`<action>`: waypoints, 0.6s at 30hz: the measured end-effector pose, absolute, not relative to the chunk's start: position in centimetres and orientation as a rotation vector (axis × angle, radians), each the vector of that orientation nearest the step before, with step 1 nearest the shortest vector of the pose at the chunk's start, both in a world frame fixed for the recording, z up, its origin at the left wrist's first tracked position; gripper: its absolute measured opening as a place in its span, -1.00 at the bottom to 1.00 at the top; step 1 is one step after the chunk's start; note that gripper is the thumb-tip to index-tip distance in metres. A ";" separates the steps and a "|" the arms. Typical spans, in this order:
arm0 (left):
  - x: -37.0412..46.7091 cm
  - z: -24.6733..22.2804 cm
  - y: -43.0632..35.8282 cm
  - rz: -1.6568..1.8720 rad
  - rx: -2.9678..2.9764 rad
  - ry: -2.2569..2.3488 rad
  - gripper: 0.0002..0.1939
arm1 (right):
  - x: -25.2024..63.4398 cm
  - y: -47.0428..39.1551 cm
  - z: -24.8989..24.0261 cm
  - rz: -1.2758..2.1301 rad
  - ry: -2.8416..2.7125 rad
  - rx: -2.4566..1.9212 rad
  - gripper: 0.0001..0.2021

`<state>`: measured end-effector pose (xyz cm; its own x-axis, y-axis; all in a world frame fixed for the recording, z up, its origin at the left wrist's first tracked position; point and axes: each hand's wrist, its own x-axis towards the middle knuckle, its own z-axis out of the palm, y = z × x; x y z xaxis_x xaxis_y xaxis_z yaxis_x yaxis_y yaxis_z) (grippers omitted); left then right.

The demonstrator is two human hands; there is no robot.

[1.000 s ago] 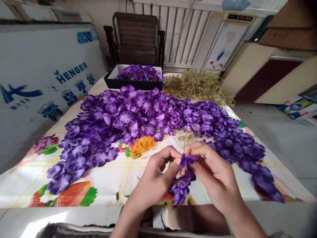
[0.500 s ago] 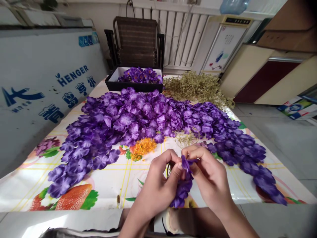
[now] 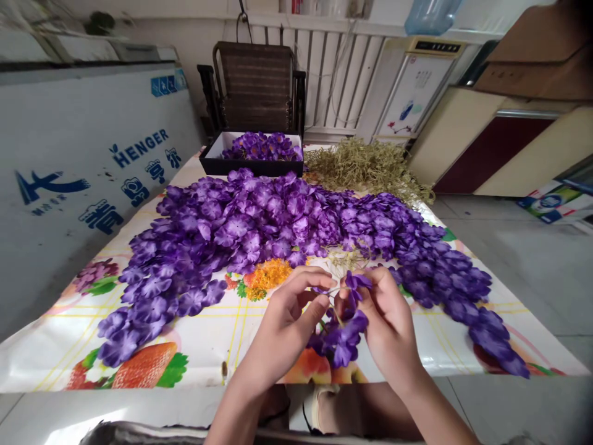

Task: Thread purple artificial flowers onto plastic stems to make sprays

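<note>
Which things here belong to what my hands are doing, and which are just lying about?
Likely in use:
held purple flower sprig
purple petals
orange clusters
dry stems
boxed purple flowers

Apparently just about:
chair
cardboard box
water dispenser

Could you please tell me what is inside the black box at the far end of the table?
The black box holds purple flowers, some showing orange centres. They hide most of the bottom, so whatever lies beneath them cannot be seen.

The bare left hand (image 3: 288, 321) and bare right hand (image 3: 391, 318) nearly meet, fingers (image 3: 308, 272) curled, thumbs (image 3: 312, 314) inward, bare forearms (image 3: 235, 402) slanting from the near side.
</note>
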<state>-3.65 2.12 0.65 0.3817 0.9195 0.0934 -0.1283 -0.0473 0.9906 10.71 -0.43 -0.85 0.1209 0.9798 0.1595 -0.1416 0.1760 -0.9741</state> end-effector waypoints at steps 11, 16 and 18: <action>-3.6 0.9 2.2 0.940 1.732 0.851 -0.91 | 10.7 -0.3 -0.8 1.099 -0.949 -0.966 -0.89; -3.7 0.1 2.3 0.997 1.577 0.910 -0.81 | 11.3 -0.2 -1.0 1.020 -0.943 -1.113 -0.88; -3.8 -0.4 2.3 1.071 1.451 0.960 -0.87 | 11.6 -0.3 -1.1 0.943 -0.989 -1.153 -0.85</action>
